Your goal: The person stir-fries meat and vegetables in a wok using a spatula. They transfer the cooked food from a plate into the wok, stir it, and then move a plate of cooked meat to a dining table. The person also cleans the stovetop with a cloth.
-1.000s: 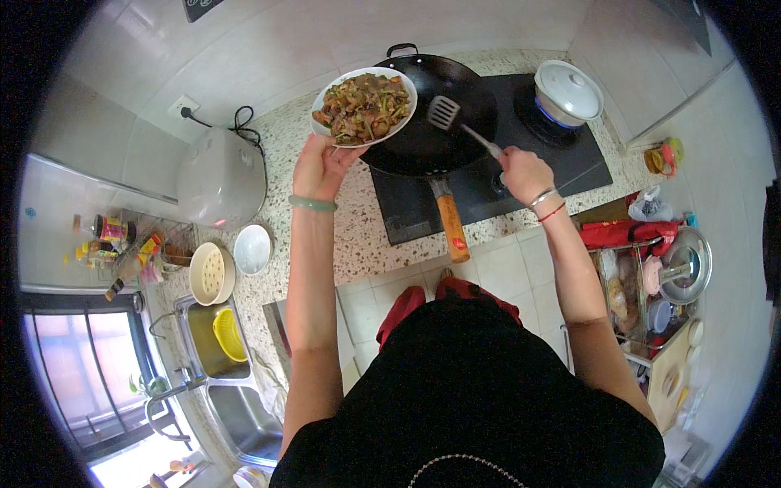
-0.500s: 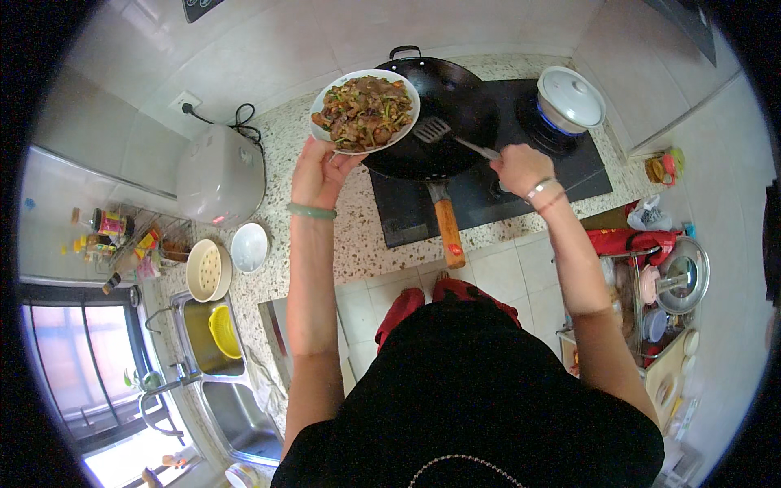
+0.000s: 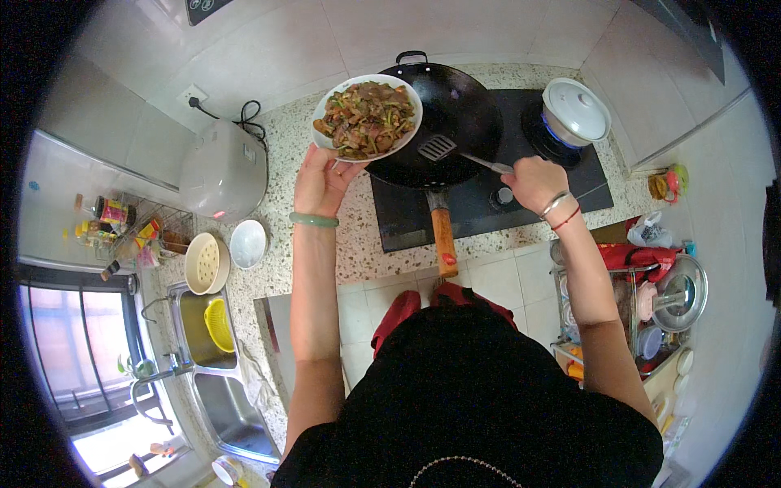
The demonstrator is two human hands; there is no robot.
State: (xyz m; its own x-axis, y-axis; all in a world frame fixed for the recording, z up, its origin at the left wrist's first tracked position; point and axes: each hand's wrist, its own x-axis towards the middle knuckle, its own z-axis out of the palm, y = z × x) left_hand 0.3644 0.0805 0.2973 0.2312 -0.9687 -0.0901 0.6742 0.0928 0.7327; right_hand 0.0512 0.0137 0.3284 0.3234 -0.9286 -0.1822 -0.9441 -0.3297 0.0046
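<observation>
My left hand (image 3: 324, 180) grips the near rim of a white plate (image 3: 322, 140), which is heaped with stir-fried meat and vegetables (image 3: 366, 118). The plate is held up over the left side of a black wok (image 3: 464, 110). Closed around the handle of a slotted metal spatula (image 3: 438, 147) is my right hand (image 3: 537, 185); the spatula's head hangs over the wok, right of the plate. Its wooden handle (image 3: 443, 240) points toward me. The wok looks dark inside, with no food that I can make out.
On the right burner a white lidded pot (image 3: 576, 111) sits over a blue flame. A rice cooker (image 3: 224, 171) stands left on the speckled counter, near a cream colander (image 3: 207, 264) and a white bowl (image 3: 248, 244). A double sink (image 3: 236, 415) lies lower left; a loaded rack (image 3: 630, 301) stands right.
The view has shifted slightly. The spatula's head and my right hand sit a little lower and farther right. The plate stays over the wok in my left hand.
</observation>
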